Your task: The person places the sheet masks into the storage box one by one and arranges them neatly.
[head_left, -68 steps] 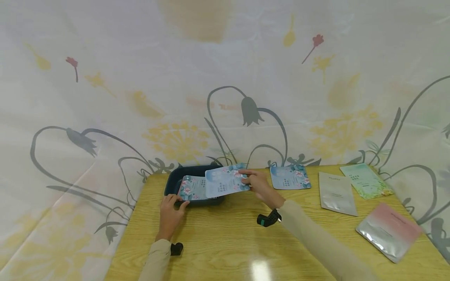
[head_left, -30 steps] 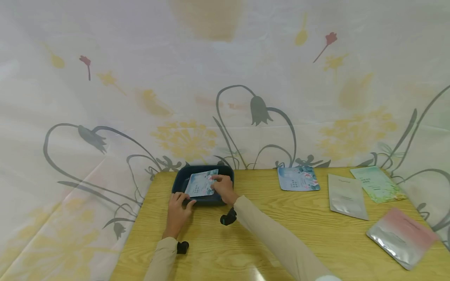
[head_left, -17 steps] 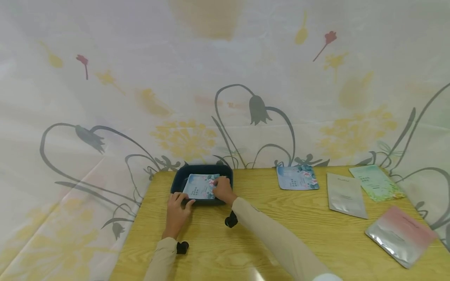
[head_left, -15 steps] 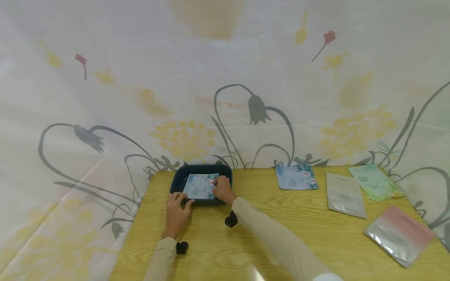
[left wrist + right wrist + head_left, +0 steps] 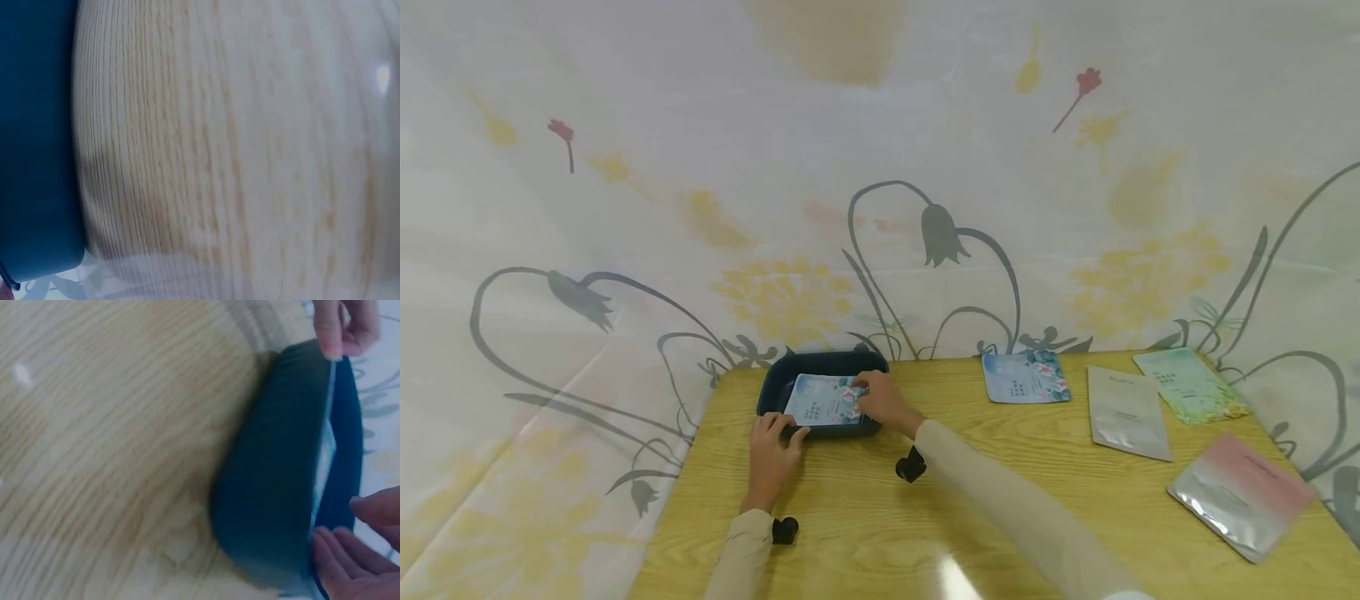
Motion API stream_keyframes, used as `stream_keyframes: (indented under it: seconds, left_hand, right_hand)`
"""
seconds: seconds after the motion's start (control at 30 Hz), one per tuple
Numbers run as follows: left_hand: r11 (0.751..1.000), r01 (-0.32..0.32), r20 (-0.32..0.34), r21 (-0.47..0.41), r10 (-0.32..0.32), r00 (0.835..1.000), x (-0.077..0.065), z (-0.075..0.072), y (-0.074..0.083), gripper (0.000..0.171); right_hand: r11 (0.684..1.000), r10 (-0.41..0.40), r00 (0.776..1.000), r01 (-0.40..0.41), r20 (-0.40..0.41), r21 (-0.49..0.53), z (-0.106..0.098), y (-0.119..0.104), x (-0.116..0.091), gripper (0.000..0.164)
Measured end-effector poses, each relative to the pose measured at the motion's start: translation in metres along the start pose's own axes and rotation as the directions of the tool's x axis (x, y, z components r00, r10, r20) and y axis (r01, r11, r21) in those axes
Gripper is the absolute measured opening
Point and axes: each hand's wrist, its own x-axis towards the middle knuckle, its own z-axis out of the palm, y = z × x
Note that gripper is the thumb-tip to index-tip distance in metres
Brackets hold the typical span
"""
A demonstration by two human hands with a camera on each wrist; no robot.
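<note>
A dark blue plastic basket [image 5: 775,392] stands at the back left of the table. Inside it lies a light blue floral sheet mask packet [image 5: 823,400], face up. My left hand [image 5: 770,454] grips the basket's near-left rim, thumb outside, which also shows at the top of the right wrist view. At the packet's right end is my right hand [image 5: 883,400], partly over the basket's right side. In the right wrist view its fingers [image 5: 347,559] are just inside the basket wall, the thumb raised apart from them, and the packet lies away from them.
On the wooden table [image 5: 865,533] to the right lie a matching blue floral packet [image 5: 1026,377], a silver packet [image 5: 1127,412], a green packet [image 5: 1191,385] and a pink-silver packet [image 5: 1240,497]. A patterned curtain [image 5: 790,167] hangs behind the table's back edge.
The right hand carried the blue packet left into the basket, over another floral packet, and laid it flat. It has since drawn back slightly right. The left hand stayed on the rim.
</note>
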Motion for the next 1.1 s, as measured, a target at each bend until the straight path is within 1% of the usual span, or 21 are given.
stream_keyframes:
  seconds: [0.07,0.13,0.23,0.27,0.33,0.47,0.5,0.57,0.73,0.83,0.97,1.1]
  left_hand:
    - [1.000,0.002,-0.005,0.002,-0.002,1.000,-0.001,0.001,0.000,0.026]
    - [1.000,0.018,-0.004,-0.005,-0.018,1.000,-0.001,0.001,0.001,0.026]
    - [0.999,0.045,0.004,-0.017,-0.045,0.999,-0.002,0.000,0.002,0.025]
    - [0.998,0.054,0.008,-0.017,-0.054,0.999,-0.002,-0.001,0.002,0.024]
    - [0.998,0.065,0.019,-0.016,-0.065,0.998,-0.002,-0.002,0.003,0.023]
    - [0.996,0.088,0.033,-0.009,-0.088,0.996,-0.002,-0.004,0.003,0.023]
    - [0.996,0.088,0.033,-0.010,-0.088,0.996,-0.002,-0.004,0.003,0.023]
    - [0.996,0.091,0.032,-0.009,-0.091,0.995,-0.002,-0.004,0.004,0.023]
    - [0.996,0.085,0.017,-0.015,-0.085,0.996,-0.003,-0.003,0.004,0.023]
    - [0.996,0.085,0.008,-0.023,-0.085,0.996,-0.003,-0.002,0.004,0.023]
    - [0.996,0.087,0.008,-0.026,-0.087,0.996,-0.004,-0.002,0.006,0.023]
    - [0.996,0.092,0.019,-0.009,-0.092,0.996,-0.003,-0.001,0.009,0.022]
  right_hand:
    - [0.999,-0.021,1.000,0.021,-0.007,0.041,-0.011,0.001,-0.004,0.033]
    - [0.998,-0.015,1.000,0.016,-0.018,0.063,-0.022,0.001,-0.009,0.026]
    - [1.000,-0.005,0.998,0.007,-0.055,0.026,-0.038,0.003,-0.016,0.016]
    - [1.000,0.010,0.998,-0.009,-0.059,0.020,-0.043,0.004,-0.019,0.014]
    - [1.000,0.016,0.997,-0.015,-0.070,0.017,-0.054,0.007,-0.026,0.012]
    - [0.995,0.090,0.994,-0.087,-0.060,0.041,-0.072,0.016,-0.041,0.011]
    - [0.995,0.094,0.994,-0.092,-0.057,0.043,-0.077,0.019,-0.045,0.011]
    - [0.990,0.134,0.990,-0.131,-0.044,0.051,-0.086,0.022,-0.054,0.010]
    - [0.990,0.136,0.991,-0.135,-0.006,0.048,-0.113,0.022,-0.076,0.012]
    - [0.993,0.112,0.994,-0.112,0.009,0.036,-0.128,0.024,-0.088,0.012]
    - [0.996,0.090,0.996,-0.090,0.016,0.015,-0.146,0.030,-0.102,0.011]
    - [0.995,0.101,0.995,-0.101,0.007,-0.009,-0.165,0.035,-0.118,0.011]
